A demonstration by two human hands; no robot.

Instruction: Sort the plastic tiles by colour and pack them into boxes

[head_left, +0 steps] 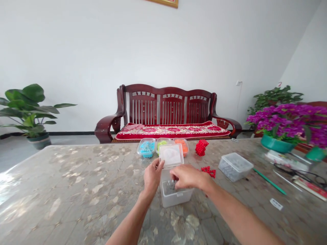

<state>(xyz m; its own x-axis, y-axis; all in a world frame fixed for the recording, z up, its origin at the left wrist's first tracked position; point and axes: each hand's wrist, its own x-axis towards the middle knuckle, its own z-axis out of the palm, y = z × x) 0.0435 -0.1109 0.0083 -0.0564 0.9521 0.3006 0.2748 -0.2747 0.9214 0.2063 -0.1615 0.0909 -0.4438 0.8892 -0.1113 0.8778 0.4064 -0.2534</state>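
A clear plastic box (177,198) with small grey pieces (168,187) inside stands on the table in front of me. Its raised lid (171,155) is tilted up at the back, and my left hand (152,174) pinches the lid's left edge. My right hand (187,176) reaches down into the box with fingers bent together. Its fingertips are among the grey pieces, and what they grip is too small to make out. Just right of that hand lies a red openwork piece (208,172), partly hidden. Farther back sits a bumpy red cluster (201,147).
Containers of blue (146,148), yellow-green (163,142) and orange pieces (184,148) line the far side. To the right are a closed box (235,166), a green stick (270,181), a small white label (276,204), glasses (301,173) and purple flowers (288,119).
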